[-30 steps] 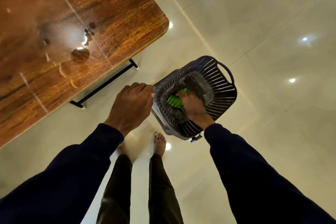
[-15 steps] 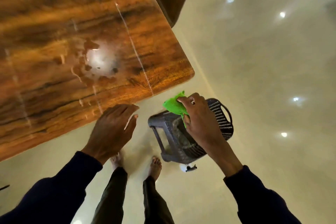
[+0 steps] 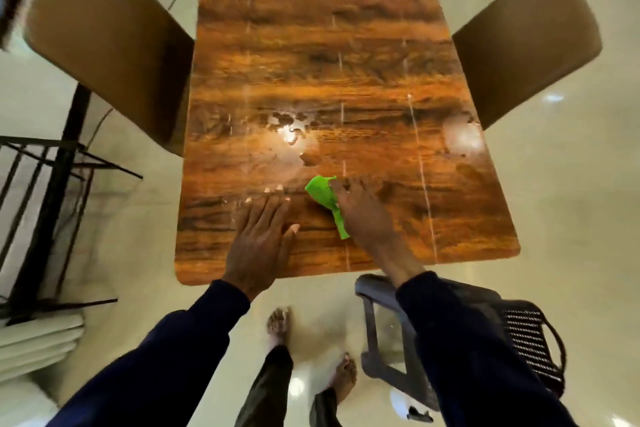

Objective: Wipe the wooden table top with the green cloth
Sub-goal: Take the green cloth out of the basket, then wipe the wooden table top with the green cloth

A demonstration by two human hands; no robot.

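The glossy wooden table top stretches away from me, with wet patches and smears near its middle. A bright green cloth lies on the near part of the table, pressed down under my right hand, which grips it. Part of the cloth sticks out to the left of the fingers and below the palm. My left hand rests flat on the wood beside it, fingers spread, holding nothing.
Two brown chairs flank the table, one on the left and one on the right. A dark plastic basket stands on the tiled floor under my right arm. A black metal frame is at the left. My bare feet show below.
My right hand lifted the green cloth out of the basket and brought it onto the table. My left hand left the basket rim and now lies flat on the wood. The view swung up over the table.
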